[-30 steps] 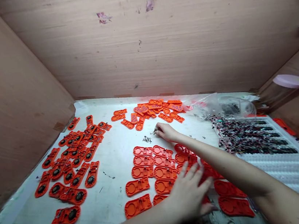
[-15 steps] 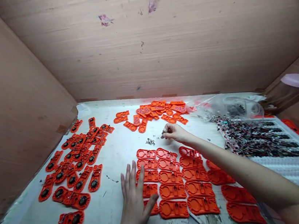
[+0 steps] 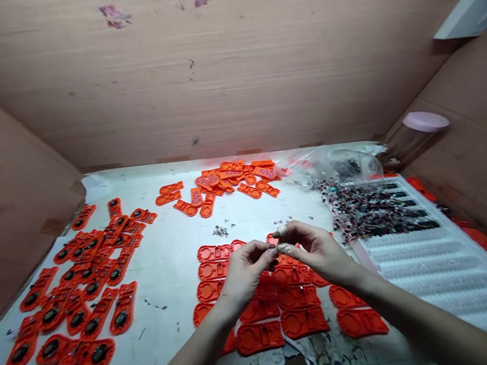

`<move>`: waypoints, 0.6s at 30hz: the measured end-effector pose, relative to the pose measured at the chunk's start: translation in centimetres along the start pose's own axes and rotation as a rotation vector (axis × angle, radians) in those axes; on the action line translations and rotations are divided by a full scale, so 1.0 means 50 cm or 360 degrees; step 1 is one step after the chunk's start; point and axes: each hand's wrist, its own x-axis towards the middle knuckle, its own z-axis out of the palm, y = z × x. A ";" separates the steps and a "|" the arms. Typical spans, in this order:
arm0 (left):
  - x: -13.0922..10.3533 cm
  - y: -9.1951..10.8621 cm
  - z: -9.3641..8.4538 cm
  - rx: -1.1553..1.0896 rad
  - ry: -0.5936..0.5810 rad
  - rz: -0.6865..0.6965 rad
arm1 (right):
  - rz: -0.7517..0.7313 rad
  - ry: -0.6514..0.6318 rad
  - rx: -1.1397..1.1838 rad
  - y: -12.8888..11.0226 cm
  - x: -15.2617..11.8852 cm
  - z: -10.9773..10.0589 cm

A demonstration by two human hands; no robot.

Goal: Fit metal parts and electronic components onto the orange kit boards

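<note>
My left hand point(image 3: 251, 268) and my right hand point(image 3: 318, 250) meet above rows of orange plastic shells point(image 3: 260, 337). Thumb and forefinger are pinched together on each, the fingertips almost touching. Whatever lies between them is too small to make out. A pale wrapping covers some fingertips of my right hand. The shells below lie open side up, and my hands and forearms hide part of the rows. Just beyond, a small pile of tiny metal parts point(image 3: 220, 231) rests on the white tabletop point(image 3: 167, 255).
Orange shells fitted with round black discs point(image 3: 99, 353) spread over the left side. Loose orange pieces point(image 3: 225, 176) are heaped at the back. To the right are a white ridged tray point(image 3: 445, 284) with wired dark parts point(image 3: 376, 207), a plastic bag point(image 3: 349, 165) and a lidded jar point(image 3: 416, 133).
My right hand has come back from beside the metal parts toward me. My left hand has risen from the shells and closed into a pinch against it. The view has shifted right.
</note>
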 end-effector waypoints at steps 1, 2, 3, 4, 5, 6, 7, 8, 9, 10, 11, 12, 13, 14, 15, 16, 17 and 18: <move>0.003 -0.004 0.011 -0.0079 -0.0062 -0.0060 | -0.0102 0.0030 -0.0200 -0.005 -0.014 -0.011; 0.007 -0.009 0.024 -0.0147 -0.0118 -0.0115 | -0.0191 0.0050 -0.0384 -0.008 -0.025 -0.022; 0.012 -0.014 0.037 -0.0200 -0.0166 -0.0163 | -0.0253 0.0056 -0.0534 -0.009 -0.036 -0.034; 0.018 -0.019 0.051 -0.0224 -0.0214 -0.0203 | -0.0291 0.0051 -0.0641 -0.006 -0.043 -0.048; 0.025 -0.025 0.065 -0.0201 -0.0263 -0.0225 | -0.0301 0.0034 -0.0718 0.000 -0.049 -0.064; 0.031 -0.030 0.081 -0.0113 -0.0299 -0.0213 | -0.0294 0.0032 -0.0786 0.010 -0.052 -0.082; 0.038 -0.036 0.096 0.0058 -0.0306 -0.0149 | -0.0276 0.0046 -0.0862 0.024 -0.053 -0.102; 0.043 -0.042 0.112 0.0317 -0.0291 -0.0030 | -0.0256 0.0080 -0.0960 0.040 -0.051 -0.123; 0.048 -0.049 0.127 0.0645 -0.0269 0.0125 | -0.0230 0.0118 -0.1093 0.060 -0.048 -0.144; 0.053 -0.057 0.141 0.1008 -0.0270 0.0292 | -0.0196 0.0144 -0.1272 0.080 -0.044 -0.164; 0.056 -0.066 0.153 0.1360 -0.0300 0.0451 | -0.0154 0.0148 -0.1480 0.100 -0.039 -0.182; 0.059 -0.075 0.164 0.1662 -0.0358 0.0574 | -0.0109 0.0131 -0.1682 0.120 -0.034 -0.195; 0.062 -0.085 0.172 0.1893 -0.0434 0.0643 | -0.0067 0.0100 -0.1849 0.137 -0.029 -0.204; 0.065 -0.096 0.177 0.2051 -0.0507 0.0660 | -0.0036 0.0074 -0.1967 0.151 -0.026 -0.209; 0.068 -0.105 0.180 0.2149 -0.0553 0.0647 | -0.0014 0.0063 -0.2034 0.162 -0.023 -0.210; 0.071 -0.114 0.180 0.2211 -0.0578 0.0626 | -0.0004 0.0068 -0.2062 0.170 -0.022 -0.209; 0.073 -0.121 0.178 0.2249 -0.0588 0.0607 | -0.0001 0.0075 -0.2074 0.175 -0.021 -0.206; 0.075 -0.126 0.175 0.2271 -0.0598 0.0601 | 0.0001 0.0075 -0.2092 0.178 -0.022 -0.203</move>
